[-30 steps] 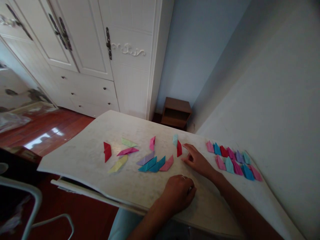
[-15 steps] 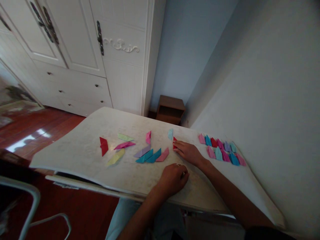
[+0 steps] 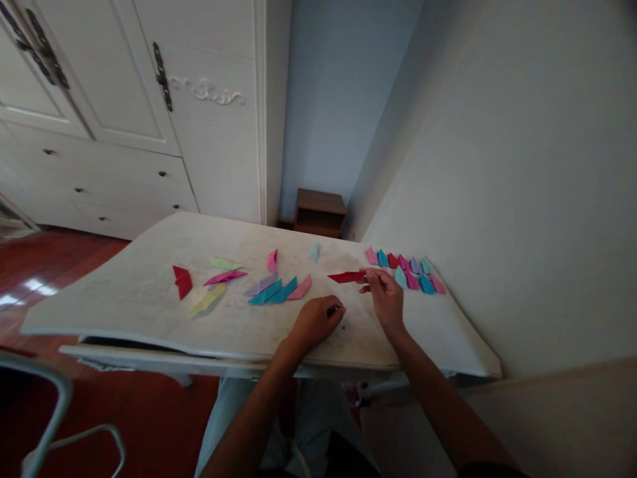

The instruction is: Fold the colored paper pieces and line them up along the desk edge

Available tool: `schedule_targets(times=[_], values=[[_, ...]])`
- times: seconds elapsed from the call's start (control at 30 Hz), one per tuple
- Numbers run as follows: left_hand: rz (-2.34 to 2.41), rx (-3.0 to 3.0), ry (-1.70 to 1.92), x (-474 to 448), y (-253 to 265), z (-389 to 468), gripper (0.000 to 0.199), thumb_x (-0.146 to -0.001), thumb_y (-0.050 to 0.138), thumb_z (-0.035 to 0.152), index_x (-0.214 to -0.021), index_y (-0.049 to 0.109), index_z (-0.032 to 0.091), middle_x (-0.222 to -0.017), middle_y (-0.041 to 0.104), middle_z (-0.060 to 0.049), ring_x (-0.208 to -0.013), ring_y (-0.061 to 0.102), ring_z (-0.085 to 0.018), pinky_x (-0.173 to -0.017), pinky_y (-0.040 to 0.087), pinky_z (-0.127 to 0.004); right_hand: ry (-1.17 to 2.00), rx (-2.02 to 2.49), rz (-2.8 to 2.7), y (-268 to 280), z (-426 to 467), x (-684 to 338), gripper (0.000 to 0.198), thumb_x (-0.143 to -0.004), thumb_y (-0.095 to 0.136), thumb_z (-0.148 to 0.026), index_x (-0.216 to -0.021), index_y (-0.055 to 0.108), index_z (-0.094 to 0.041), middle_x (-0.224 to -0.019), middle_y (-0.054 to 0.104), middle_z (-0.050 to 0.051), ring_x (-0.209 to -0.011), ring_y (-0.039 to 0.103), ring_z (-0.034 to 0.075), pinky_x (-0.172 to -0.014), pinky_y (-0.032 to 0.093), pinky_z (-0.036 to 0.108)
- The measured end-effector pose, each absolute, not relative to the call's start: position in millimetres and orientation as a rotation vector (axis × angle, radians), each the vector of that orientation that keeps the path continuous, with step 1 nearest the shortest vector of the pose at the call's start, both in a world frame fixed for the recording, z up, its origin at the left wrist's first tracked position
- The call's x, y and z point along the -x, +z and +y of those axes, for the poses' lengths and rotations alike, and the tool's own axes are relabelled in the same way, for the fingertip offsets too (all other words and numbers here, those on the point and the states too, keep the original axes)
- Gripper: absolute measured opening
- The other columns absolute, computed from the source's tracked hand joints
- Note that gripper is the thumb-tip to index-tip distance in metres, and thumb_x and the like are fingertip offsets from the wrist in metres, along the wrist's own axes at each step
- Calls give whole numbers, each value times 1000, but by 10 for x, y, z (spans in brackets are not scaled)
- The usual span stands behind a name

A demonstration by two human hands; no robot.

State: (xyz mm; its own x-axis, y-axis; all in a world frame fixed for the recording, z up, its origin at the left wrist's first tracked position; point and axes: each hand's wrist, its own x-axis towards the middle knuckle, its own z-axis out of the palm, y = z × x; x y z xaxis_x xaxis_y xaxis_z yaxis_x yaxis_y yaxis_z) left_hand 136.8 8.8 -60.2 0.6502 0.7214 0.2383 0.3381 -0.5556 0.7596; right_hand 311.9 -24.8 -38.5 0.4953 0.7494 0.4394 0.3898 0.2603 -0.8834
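Red folded paper piece [image 3: 346, 277]: you have it between the thumb and fingers of your right hand [image 3: 388, 302], its pointed end toward your left, over the pale, smudged surface [image 3: 223, 338]. That grip is pinched on the paper; your left hand [image 3: 313, 323] sits curled closed, near a pink piece [image 3: 300, 287]. To your left on the surface lie more folded pieces, among them another red one [image 3: 182, 282], a yellow one [image 3: 208, 300] and two blue ones side by side. On your right, folded shapes [image 3: 412, 279] stand in two rows along the wall [image 3: 522, 199]. Beyond the surface you face a white wardrobe [image 3: 219, 146] with dark handles and a small brown cabinet [image 3: 321, 207]; reddish flooring [image 3: 149, 425] shows below, with a white tubular frame [image 3: 60, 392] at your lower left.

Half a second ago the red piece lay beside the pale blue one [image 3: 314, 251], your right fingertips on it; now it is picked up and nearer you. Your view has swung rightward.
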Motion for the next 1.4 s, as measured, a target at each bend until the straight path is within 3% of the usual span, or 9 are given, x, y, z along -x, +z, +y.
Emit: schedule_targets(times=[0.13,0.27,0.43,0.8,1.1,1.3,1.4], values=[[830,-2142,771,-1352,-610,78,21,-88,52,30,-88,69,17,-78,70,-3,-70,62,-16,-66,42,-25,658,1188,-786,-343,-527,-3192,34,-72,76,-48,-81,66,-17,-69,68,1,-58,67,14,-50,56,24],[795,-2126,793,-1356,-596,43,23,-88,54,33,-86,69,16,-73,68,-3,-66,59,-14,-63,41,-24,757,1125,-663,-309,-808,-3261,36,-64,83,-45,-78,66,-16,-65,69,2,-57,68,15,-51,58,22],[633,-1866,866,-1439,-538,-88,33,-85,59,45,-92,68,14,-71,67,-1,-61,57,-12,-57,41,-22,766,1137,-667,-328,-965,-3225,38,-64,83,-45,-78,67,-14,-67,72,4,-58,70,16,-54,60,24],[625,-1619,835,-1543,-507,-145,36,-82,58,46,-66,61,14,-62,63,-3,-53,53,-10,-53,41,-21,810,1134,-694,-401,-981,-3148,38,-63,82,-47,-76,68,-14,-65,70,3,-58,70,18,-54,60,26],[672,-1616,848,-1610,-553,-276,34,-81,58,45,-68,62,14,-62,62,-2,-54,52,-10,-53,41,-21,856,1213,-814,-462,-1015,-3331,38,-61,84,-43,-81,70,-14,-63,71,3,-55,68,17,-53,58,26],[722,-1615,893,-1641,-592,-254,33,-82,57,44,-70,62,14,-60,62,-2,-53,53,-11,-53,42,-22,764,1333,-790,-376,-1105,-3897,44,-53,88,-42,-81,70,-14,-59,69,1,-51,65,13,-51,56,23],[746,-1607,885,-1723,-631,-283,33,-80,61,46,-79,65,14,-68,66,-3,-58,58,-12,-56,45,-23,786,1383,-796,-386,-1194,-4039,45,-53,88,-42,-83,70,-14,-60,69,1,-52,65,13,-53,57,23]])
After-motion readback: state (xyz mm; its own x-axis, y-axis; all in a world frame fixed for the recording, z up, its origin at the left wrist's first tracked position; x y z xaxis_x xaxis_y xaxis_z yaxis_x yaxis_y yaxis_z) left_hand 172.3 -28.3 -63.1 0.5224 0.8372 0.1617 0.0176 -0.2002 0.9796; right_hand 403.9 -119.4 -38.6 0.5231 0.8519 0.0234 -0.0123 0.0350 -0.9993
